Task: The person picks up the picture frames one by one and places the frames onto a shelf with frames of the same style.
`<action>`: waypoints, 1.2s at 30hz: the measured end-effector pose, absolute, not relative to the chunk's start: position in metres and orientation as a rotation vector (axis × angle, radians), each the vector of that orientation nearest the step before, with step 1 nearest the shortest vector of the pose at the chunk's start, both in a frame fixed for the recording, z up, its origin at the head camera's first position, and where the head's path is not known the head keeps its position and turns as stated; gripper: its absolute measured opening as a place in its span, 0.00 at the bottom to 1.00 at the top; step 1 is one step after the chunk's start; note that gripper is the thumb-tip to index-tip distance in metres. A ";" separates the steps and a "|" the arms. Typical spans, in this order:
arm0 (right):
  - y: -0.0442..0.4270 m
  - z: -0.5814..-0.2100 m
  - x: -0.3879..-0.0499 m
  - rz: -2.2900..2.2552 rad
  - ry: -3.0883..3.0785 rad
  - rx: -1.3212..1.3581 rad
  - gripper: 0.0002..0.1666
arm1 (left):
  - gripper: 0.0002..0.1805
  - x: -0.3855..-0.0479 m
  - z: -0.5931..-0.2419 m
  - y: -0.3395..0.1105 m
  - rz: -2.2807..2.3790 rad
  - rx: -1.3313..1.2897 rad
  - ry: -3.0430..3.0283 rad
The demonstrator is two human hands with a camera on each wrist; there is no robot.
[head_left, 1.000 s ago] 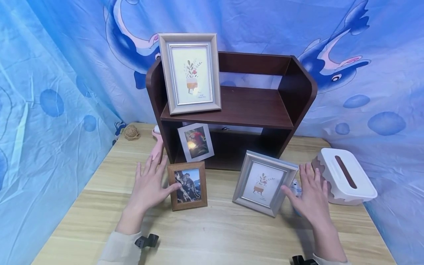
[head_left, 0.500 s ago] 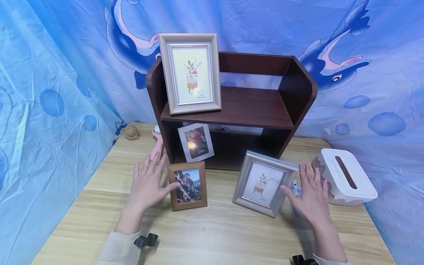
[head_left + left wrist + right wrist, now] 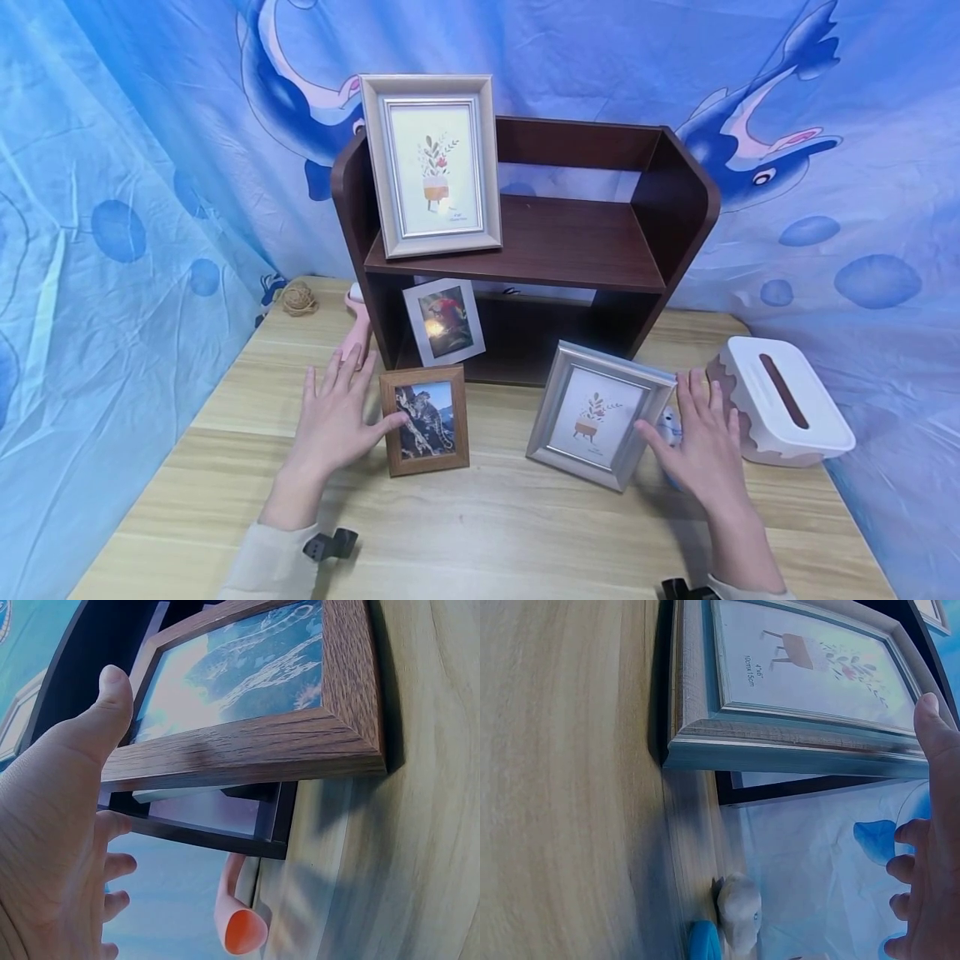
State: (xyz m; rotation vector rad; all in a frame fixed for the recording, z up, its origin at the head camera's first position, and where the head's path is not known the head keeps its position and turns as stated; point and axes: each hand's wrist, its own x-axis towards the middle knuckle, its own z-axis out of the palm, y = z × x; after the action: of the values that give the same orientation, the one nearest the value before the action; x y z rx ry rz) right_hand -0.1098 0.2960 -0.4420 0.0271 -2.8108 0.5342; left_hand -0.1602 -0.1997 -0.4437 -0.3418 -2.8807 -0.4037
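Observation:
A brown wooden picture frame (image 3: 459,417) with a leopard photo stands on the table, beside my left hand (image 3: 332,421). That hand has spread fingers, its thumb overlapping the frame's left side in the head view; contact cannot be told. To the right leans a silver picture frame (image 3: 546,417) with a potted-plant print. My right hand (image 3: 703,450) is held at its right edge, fingers extended and thumb in front of the frame (image 3: 810,742); whether it touches is unclear. Neither hand grips anything.
Behind stands a dark two-tier shelf (image 3: 577,242), with a larger silver frame (image 3: 491,167) above and a small white frame (image 3: 474,321) below. A pink-handled tool (image 3: 357,329) and twine ball (image 3: 297,300) lie left. A tissue box (image 3: 821,417) and a small white-blue object (image 3: 670,425) are right.
My left hand has shifted very slightly left, fingers still spread. The right hand and the picture frames have stayed where they were.

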 end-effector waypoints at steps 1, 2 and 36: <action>0.296 -0.442 -0.110 0.535 -2.810 0.029 0.59 | 0.60 -0.160 -0.444 -0.200 -0.403 -0.343 -2.881; 0.296 -0.442 -0.109 0.535 -2.810 0.031 0.59 | 0.60 -0.160 -0.444 -0.200 -0.402 -0.344 -2.882; 0.298 -0.445 -0.108 0.558 -2.793 0.057 0.58 | 0.58 -0.158 -0.446 -0.203 -0.460 -0.348 -2.907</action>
State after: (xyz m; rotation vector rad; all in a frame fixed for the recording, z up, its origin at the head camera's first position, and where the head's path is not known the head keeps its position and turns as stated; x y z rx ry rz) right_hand -0.1081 0.2983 -0.4455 0.0575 -2.7928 0.5578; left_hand -0.1576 -0.2028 -0.4455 -0.3479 -2.9071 -0.4596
